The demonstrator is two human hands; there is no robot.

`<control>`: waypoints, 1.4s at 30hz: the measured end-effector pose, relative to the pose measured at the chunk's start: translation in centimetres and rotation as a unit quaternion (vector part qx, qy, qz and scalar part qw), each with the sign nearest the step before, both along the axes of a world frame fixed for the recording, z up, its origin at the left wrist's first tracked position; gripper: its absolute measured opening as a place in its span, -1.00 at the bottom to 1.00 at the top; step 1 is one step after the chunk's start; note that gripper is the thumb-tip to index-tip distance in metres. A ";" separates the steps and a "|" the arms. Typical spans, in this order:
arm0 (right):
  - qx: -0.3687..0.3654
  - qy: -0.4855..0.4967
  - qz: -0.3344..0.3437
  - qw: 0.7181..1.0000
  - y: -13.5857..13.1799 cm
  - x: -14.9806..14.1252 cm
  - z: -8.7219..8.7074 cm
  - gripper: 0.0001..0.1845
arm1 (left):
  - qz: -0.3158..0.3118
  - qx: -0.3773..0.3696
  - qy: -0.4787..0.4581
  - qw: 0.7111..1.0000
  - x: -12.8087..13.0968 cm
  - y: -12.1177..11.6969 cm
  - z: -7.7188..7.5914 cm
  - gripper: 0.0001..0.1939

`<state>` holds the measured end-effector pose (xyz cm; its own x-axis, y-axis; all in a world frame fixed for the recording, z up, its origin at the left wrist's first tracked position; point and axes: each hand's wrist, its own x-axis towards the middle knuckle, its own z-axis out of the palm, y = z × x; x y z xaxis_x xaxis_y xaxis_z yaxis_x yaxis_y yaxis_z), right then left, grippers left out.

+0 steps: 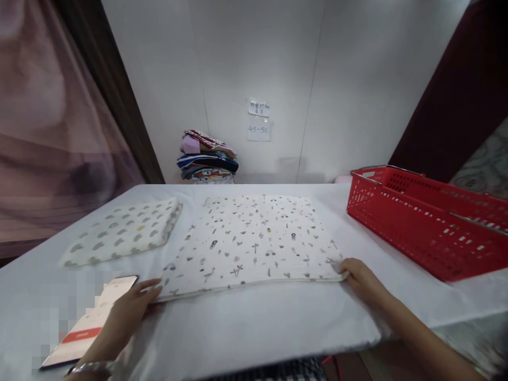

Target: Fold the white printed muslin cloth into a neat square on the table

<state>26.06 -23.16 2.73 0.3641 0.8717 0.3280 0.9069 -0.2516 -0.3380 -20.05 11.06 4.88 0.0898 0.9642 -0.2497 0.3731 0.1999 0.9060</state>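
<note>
A white cloth (254, 238) printed with small figures lies spread flat in the middle of the white table (278, 323). My left hand (129, 312) pinches its near left corner, fingers closed on the edge. My right hand (359, 280) grips the near right corner the same way. A phone (91, 323) with a white and red screen lies under my left wrist. A folded cloth (123, 233) with grey spots sits to the left of the spread one.
A red plastic basket (428, 222) stands at the right of the table. A pile of folded fabrics (208, 156) rests at the back against the white wall, below two paper notes (259, 119). A brownish curtain (51, 132) hangs at the left.
</note>
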 end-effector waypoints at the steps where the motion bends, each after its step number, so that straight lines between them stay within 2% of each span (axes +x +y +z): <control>1: -0.012 0.000 0.000 1.000 0.1 -0.1 -0.1 -0.82 | -0.008 0.001 0.036 0.999 0.1 0.1 0.0 -0.71; 3: -0.024 -0.012 -0.005 1.000 0.2 -0.2 -0.4 -0.80 | -0.039 0.027 0.121 0.992 0.4 0.1 0.2 -0.74; 6: -0.056 -0.060 -0.005 0.997 0.2 -0.5 -0.6 -0.78 | -0.085 0.109 0.203 0.969 0.8 -0.4 1.0 -0.78; 9: -0.098 -0.125 -0.001 0.987 -0.2 -1.2 -0.2 -0.73 | -0.080 0.170 0.245 0.951 1.2 -1.3 1.6 -0.81; 12: -0.097 -0.198 0.006 0.975 -0.3 -2.7 0.3 -0.62 | -0.115 0.286 0.304 0.901 2.1 -2.7 1.5 -0.84; 15: -0.087 -0.235 0.032 0.968 0.7 -4.6 0.5 -0.59 | -0.180 0.382 0.252 0.871 4.2 -4.6 0.8 -0.85; 17: -0.088 -0.232 0.050 0.967 1.9 -6.0 0.5 -0.61 | -0.272 0.399 0.194 0.854 6.3 -6.2 0.2 -0.85; 19: -0.088 -0.220 0.068 0.969 3.4 -7.2 0.5 -0.61 | -0.394 0.432 0.202 0.786 8.7 -7.8 -0.3 -0.83; 21: -0.088 -0.208 0.088 0.970 5.1 -8.1 0.5 -0.63 | -0.461 0.461 0.209 0.729 11.1 -8.9 -0.6 -0.81; 24: -0.089 -0.191 0.106 0.972 7.2 -9.0 0.6 -0.64 | -0.495 0.482 0.219 0.689 13.9 -9.4 -0.8 -0.80; 29: -0.074 -0.126 0.134 0.980 9.2 -9.7 0.7 -0.68 | -0.500 0.492 0.221 0.677 15.8 -8.7 -1.1 -0.82; 33: -0.041 -0.054 0.171 0.983 9.9 -9.9 0.6 -0.77 | -0.486 0.493 0.187 0.697 15.7 -8.5 -1.7 -0.75; 37: -0.021 0.017 0.181 0.983 10.4 -9.6 0.5 -0.75 | -0.473 0.483 0.159 0.720 15.7 -8.5 -1.8 -0.73; 42: 0.005 0.025 0.173 0.985 10.4 -9.8 0.0 -0.77 | -0.475 0.481 0.164 0.718 16.4 -8.8 -1.5 -0.77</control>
